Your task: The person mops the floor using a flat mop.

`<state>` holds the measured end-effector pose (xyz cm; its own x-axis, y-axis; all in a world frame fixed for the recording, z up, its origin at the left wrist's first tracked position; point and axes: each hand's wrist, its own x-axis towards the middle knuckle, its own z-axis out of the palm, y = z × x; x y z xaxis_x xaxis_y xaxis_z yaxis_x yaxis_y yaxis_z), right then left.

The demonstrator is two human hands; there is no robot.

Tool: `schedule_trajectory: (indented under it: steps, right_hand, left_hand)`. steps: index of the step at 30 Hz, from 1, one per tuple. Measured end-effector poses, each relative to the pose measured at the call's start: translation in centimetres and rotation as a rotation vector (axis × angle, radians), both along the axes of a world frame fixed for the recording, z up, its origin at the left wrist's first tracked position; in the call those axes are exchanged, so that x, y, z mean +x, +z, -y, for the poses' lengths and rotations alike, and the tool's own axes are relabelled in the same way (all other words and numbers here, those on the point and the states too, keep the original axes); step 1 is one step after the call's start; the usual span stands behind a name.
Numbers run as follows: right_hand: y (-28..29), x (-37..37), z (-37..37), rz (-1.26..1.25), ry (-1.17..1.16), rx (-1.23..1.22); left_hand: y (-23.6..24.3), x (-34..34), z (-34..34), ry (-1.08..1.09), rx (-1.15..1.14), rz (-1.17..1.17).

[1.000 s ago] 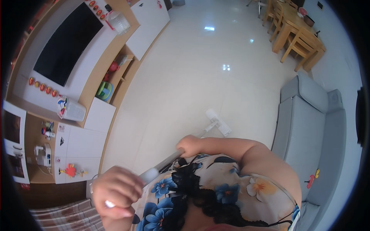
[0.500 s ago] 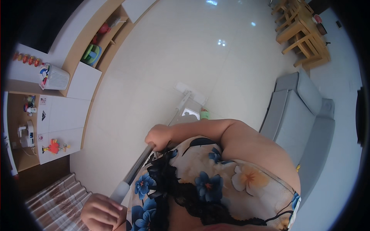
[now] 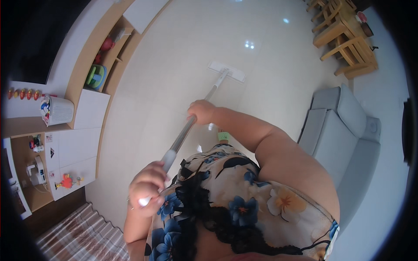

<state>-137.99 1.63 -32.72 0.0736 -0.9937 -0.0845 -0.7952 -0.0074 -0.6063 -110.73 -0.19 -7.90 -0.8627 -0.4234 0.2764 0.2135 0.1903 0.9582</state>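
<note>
Mop (image 3: pixel 183 135) is clenched at grip end by left hand (image 3: pixel 149 185), grasped farther along by right hand (image 3: pixel 202 112), mop head (image 3: pixel 234 75) set on floor (image 3: pixel 152 78) between cabinet-side (image 3: pixel 91 108) left edge and sofa-side (image 3: pixel 334 135) right edge.

Open floor (image 3: pixel 274 78) between mop head (image 3: pixel 226 71) and sofa (image 3: pixel 335 135)

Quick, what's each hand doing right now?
Left hand: closed, holding the mop pole at its top end.
Right hand: closed, holding the same pole farther down, nearer the mop head.
</note>
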Motion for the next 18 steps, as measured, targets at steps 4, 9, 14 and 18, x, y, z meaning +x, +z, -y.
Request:
schedule_trajectory:
  steps: [4,9,14,18]
  right_hand:
    - [-1.8,-8.1,0.4,-0.184,-0.090,0.225]
    - [-4.3,-15.9,2.3,-0.400,-0.297,0.381]
    - [-5.1,-16.7,3.7,-0.481,-0.281,0.432]
    - [-4.7,-11.6,3.1,-0.480,-0.111,0.416]
  left_hand:
    - [-3.7,-6.7,1.3,-0.233,-0.165,0.077]
    - [-9.3,-14.2,2.2,-0.233,-0.162,0.054]
    - [-11.2,-14.3,2.4,-0.102,-0.098,0.036]
    - [-9.5,-8.8,1.1,-0.066,-0.072,0.044]
